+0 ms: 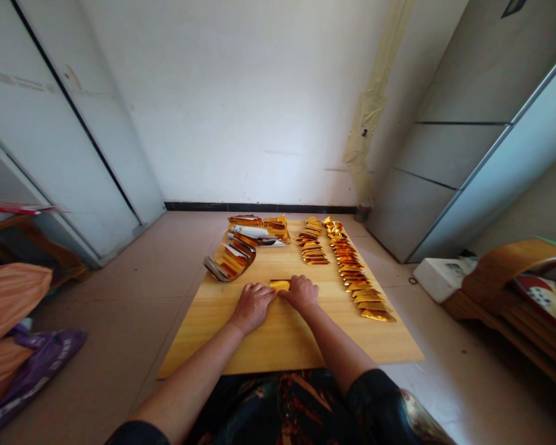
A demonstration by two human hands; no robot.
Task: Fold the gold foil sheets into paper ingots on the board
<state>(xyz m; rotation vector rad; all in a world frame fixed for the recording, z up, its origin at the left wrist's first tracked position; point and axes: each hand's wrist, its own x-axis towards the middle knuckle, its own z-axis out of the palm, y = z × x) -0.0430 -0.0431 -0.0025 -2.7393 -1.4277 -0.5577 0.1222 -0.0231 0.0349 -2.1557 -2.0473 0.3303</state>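
Note:
A small piece of gold foil paper lies on the wooden table between my two hands. My left hand grips its left end, fingers bent and pressed together. At the other end, my right hand has its thumb and fingers closed on the same paper. Beyond my left hand are a curved stack of gold paper sheets and a pile of sheets with a white roll-like piece. To the right, folded gold pieces lie overlapping in a short row and a longer row.
The wooden table stands before a white wall. A grey refrigerator is at the right, near a white box and a wooden chair. A purple bag lies at the left, by a pale cabinet.

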